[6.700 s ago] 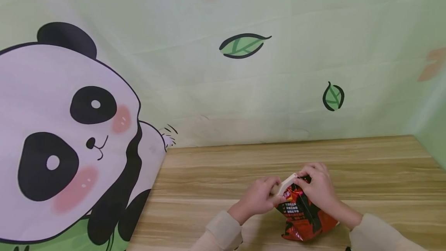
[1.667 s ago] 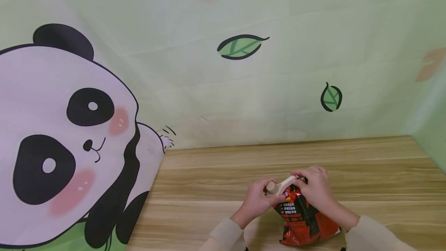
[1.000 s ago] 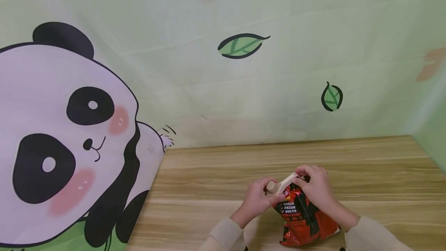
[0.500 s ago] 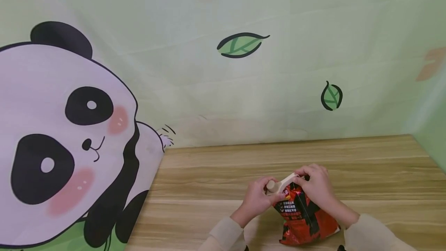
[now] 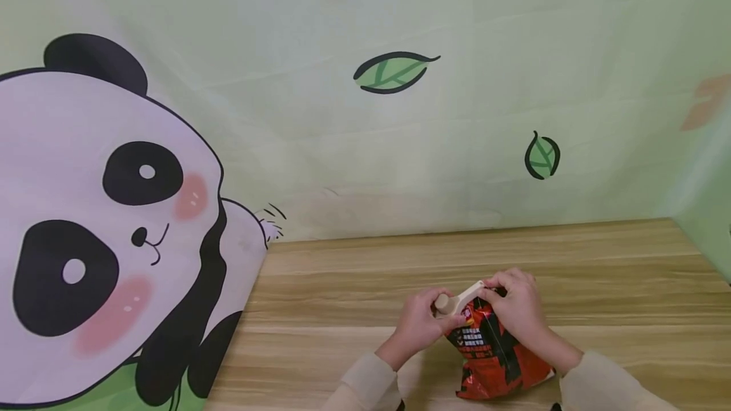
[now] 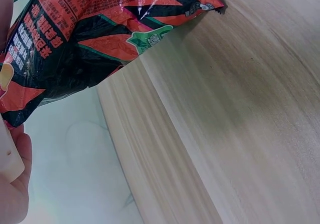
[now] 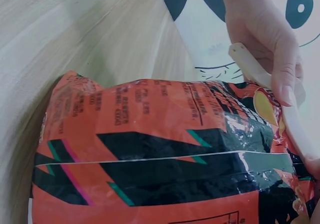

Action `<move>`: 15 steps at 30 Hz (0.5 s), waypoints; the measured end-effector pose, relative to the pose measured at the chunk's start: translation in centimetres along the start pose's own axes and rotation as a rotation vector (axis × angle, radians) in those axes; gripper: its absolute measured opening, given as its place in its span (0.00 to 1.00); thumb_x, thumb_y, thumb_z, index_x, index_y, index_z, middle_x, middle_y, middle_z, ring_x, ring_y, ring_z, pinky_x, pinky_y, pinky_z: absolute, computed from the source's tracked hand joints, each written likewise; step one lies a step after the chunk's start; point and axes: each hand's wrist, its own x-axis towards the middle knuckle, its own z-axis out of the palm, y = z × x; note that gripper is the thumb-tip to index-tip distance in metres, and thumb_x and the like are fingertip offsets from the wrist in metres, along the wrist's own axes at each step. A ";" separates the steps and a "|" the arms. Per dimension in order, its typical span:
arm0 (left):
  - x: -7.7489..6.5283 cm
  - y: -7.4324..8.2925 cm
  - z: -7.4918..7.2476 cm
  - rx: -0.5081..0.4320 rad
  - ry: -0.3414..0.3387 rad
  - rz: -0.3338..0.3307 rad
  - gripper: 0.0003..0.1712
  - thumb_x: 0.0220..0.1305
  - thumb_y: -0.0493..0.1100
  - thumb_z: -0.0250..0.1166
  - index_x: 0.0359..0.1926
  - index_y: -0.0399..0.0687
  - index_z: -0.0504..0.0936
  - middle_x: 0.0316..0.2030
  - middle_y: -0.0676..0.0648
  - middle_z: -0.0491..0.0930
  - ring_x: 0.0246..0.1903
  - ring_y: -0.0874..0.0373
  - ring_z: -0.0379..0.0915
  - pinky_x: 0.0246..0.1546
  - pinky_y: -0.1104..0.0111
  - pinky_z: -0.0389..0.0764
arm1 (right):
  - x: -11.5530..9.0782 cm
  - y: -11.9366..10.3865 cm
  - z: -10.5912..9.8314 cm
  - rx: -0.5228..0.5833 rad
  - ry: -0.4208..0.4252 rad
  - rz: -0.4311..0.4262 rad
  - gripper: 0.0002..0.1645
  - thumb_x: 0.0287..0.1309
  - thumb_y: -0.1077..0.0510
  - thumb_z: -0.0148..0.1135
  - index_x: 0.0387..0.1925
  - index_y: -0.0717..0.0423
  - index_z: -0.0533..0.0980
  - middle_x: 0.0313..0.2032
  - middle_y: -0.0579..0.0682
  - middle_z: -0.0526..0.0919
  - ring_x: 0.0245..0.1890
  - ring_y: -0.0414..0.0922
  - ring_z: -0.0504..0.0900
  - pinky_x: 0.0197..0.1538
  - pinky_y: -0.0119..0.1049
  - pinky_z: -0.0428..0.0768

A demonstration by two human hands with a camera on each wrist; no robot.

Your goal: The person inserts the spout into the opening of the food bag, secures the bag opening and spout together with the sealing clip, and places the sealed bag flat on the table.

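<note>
A red and black printed snack bag (image 5: 502, 360) leans up from the wooden table, its top edge at a cream-white bag clip (image 5: 469, 297) with a round knob (image 5: 442, 304). My left hand (image 5: 419, 324) grips the clip's knob end, thumb in front and fingers behind. At the clip's upper right end, my right hand (image 5: 521, 305) pinches clip and bag corner together. The right wrist view shows the clip (image 7: 250, 67) running along the bag's top, with the left thumb over it. Whether the clip is fully fastened is hidden by the fingers.
The wooden table (image 5: 342, 284) extends around the bag and back to a pale green cloth wall (image 5: 320, 132) printed with leaves. A large printed panda (image 5: 143, 195) covers the left side.
Since the oldest frame, the left fingers have shifted so the clip's round knob shows more fully. In the last second both hands stay nearly still; the view drifts slightly.
</note>
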 end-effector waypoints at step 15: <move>-0.2 0.1 -0.3 0.050 -0.005 0.041 0.18 0.44 0.49 0.70 0.36 0.47 0.79 0.29 0.51 0.78 0.23 0.70 0.66 0.22 0.80 0.69 | -0.1 -0.2 0.0 -0.036 -0.074 0.003 0.10 0.31 0.66 0.72 0.18 0.57 0.76 0.23 0.52 0.78 0.31 0.49 0.72 0.37 0.43 0.64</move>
